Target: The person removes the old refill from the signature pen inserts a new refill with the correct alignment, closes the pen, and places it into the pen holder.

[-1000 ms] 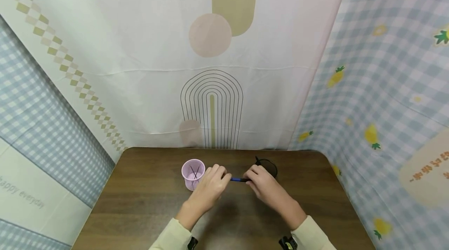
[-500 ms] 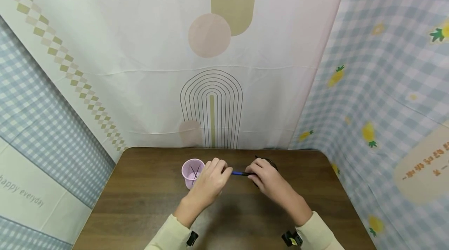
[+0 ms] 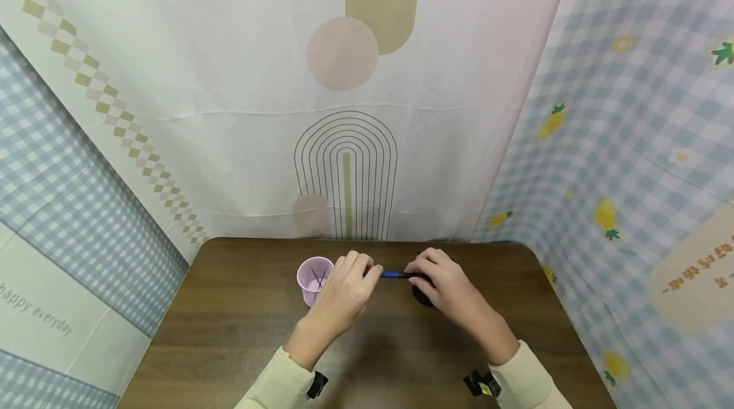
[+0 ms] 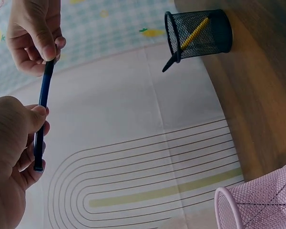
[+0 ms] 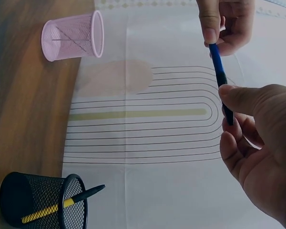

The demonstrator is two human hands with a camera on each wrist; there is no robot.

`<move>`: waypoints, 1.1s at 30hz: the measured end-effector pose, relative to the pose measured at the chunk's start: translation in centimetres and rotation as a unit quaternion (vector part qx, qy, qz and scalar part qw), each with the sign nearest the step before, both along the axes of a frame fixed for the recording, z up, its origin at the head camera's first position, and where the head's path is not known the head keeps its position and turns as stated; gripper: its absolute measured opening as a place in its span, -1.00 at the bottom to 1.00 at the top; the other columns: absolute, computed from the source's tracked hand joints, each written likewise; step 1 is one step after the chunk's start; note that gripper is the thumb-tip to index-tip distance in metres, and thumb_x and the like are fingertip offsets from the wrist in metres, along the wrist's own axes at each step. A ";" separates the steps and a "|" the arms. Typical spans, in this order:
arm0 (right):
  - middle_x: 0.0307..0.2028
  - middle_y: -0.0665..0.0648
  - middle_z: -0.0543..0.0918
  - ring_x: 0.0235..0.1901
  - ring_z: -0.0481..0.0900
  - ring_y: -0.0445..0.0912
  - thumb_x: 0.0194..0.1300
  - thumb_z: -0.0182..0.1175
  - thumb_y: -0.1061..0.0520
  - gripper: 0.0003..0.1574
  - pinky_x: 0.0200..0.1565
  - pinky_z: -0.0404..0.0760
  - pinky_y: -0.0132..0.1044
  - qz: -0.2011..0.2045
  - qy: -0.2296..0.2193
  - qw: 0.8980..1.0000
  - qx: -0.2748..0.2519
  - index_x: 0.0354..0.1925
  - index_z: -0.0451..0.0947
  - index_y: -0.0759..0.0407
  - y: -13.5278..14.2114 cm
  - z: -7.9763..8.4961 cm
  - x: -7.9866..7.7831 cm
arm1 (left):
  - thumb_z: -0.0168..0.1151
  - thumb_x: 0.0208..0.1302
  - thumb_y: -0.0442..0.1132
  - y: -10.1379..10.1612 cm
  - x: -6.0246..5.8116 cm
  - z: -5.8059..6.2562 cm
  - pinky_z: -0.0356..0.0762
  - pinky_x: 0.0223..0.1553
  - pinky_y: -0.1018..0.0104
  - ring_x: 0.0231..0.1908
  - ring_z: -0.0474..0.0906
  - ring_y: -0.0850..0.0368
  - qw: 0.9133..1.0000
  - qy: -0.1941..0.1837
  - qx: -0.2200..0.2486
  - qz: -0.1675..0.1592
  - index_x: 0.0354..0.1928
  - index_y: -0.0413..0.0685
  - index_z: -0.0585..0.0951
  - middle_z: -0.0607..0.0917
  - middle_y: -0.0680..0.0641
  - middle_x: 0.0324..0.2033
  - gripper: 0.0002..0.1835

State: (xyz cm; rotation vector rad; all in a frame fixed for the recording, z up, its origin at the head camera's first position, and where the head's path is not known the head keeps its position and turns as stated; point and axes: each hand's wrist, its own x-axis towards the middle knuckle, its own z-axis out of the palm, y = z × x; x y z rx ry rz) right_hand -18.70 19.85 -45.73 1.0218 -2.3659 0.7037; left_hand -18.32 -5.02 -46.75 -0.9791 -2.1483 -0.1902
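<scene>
Both hands hold a blue pen (image 3: pixel 392 274) with a black end, level in the head view. My left hand (image 3: pixel 347 283) pinches its blue end between thumb and fingers. At the black end, the thumb and fingers of my right hand (image 3: pixel 446 285) grip it. In the right wrist view, the blue barrel (image 5: pixel 216 59) shows between the two hands. A pink mesh pen cup (image 5: pixel 71 38) stands left of my left hand, with thin dark crossing lines in it. A black mesh pen cup (image 4: pixel 222 31), mostly hidden behind my right hand in the head view, contains a yellow-and-black pen (image 4: pixel 195 33).
Brown wood table (image 3: pixel 229 332) lies under the hands, its back edge against a white patterned cloth (image 3: pixel 241 78). Blue checked cloth (image 3: pixel 619 160) hangs on the right, with more on the left. Small black devices (image 3: pixel 483 383) are strapped at both wrists.
Both hands have risen a little in the head view with the pen between them. The right hand has shifted right and now covers most of the black cup.
</scene>
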 end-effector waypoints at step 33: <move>-0.30 -0.15 0.66 -0.48 0.45 -0.28 0.30 0.39 0.21 -0.82 -0.44 0.52 -0.38 -0.020 -0.192 0.978 -0.072 -0.18 0.72 -0.07 0.2 1.5 0.5 | 0.27 0.23 -0.45 0.3 0.7 1.2 0.42 -0.35 0.30 -0.28 0.54 0.06 1.000 0.014 0.010 -0.006 -0.15 -0.10 0.67 0.62 -0.05 -0.26 -0.82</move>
